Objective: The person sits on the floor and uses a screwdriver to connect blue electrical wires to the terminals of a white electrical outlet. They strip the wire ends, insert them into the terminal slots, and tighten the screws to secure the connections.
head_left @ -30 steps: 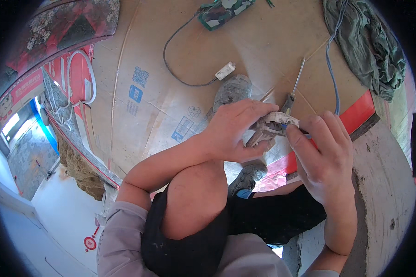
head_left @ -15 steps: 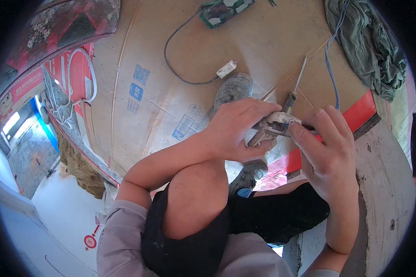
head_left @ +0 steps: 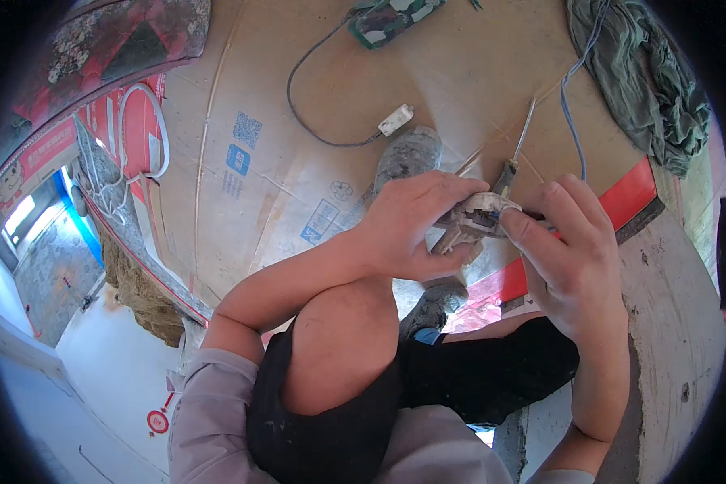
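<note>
My left hand [head_left: 422,227] is closed around a dirty white electrical fitting [head_left: 477,213], its casing open on the side toward me. Bits of dark and blue show inside; I cannot make out the parts. My right hand [head_left: 571,254] pinches at the fitting's right edge with thumb and finger, where the end of a grey-blue cable [head_left: 570,113] seems to come in. The cable drops from the top right and passes behind my right fingers. Just beyond the fitting, a screwdriver [head_left: 522,141] points away from me. Beside it shows a second thin metal shaft [head_left: 468,162], partly hidden by my left hand.
Cardboard [head_left: 258,73] covers the floor. On it lie a white cable connector [head_left: 395,120] on a grey lead and a camouflage pouch [head_left: 391,22]. A dark green cloth [head_left: 637,81] is at the far right. My shoe [head_left: 409,157] stands near my left hand; a concrete ledge [head_left: 673,298] runs along the right.
The fitting has tilted slightly in my left hand. My right fingers have shifted a little up, and the cable's lower part has moved slightly left.
</note>
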Motion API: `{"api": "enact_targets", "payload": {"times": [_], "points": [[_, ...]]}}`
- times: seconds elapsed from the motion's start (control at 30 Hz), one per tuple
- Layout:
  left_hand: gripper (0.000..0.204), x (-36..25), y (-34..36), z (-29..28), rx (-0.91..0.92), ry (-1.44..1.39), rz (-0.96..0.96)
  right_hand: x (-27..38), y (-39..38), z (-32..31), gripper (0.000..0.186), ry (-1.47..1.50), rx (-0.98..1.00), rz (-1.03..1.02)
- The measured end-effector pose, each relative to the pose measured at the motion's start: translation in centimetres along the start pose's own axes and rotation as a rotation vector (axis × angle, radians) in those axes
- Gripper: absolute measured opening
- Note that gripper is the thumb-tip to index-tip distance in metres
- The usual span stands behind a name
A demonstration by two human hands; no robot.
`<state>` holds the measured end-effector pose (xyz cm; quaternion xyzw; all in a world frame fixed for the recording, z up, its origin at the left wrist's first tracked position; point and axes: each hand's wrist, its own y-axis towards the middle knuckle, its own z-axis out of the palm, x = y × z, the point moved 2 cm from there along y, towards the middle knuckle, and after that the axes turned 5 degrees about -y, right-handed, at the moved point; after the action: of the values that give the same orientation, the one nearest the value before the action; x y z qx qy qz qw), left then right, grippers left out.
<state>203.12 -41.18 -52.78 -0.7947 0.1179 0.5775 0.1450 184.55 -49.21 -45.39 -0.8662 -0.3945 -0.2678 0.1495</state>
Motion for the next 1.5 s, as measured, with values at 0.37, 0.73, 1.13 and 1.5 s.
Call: {"api": "enact_targets", "payload": {"times": [0.37, 0.73, 1.13, 1.5], "points": [[0.068, 0.0, -0.1, 0.1, 0.003, -0.035, -0.028, -0.2, 0.2, 0.1, 0.023, 0.071, -0.036, 0.02], [0.067, 0.0, -0.3, 0.2, 0.02, -0.058, -0.114, -0.3, 0.2, 0.3, 0.022, 0.076, 0.001, 0.019], [0.064, 2.5, -1.4, 1.0, -0.066, -0.335, -0.568, -9.6, -1.9, 1.5, 0.015, 0.614, -1.126, 0.763], [0.072, 4.3, -1.5, 1.9, -0.066, -1.511, -0.618, -8.6, -8.0, 22.2, 0.044, 0.128, -0.031, 1.133]]}}
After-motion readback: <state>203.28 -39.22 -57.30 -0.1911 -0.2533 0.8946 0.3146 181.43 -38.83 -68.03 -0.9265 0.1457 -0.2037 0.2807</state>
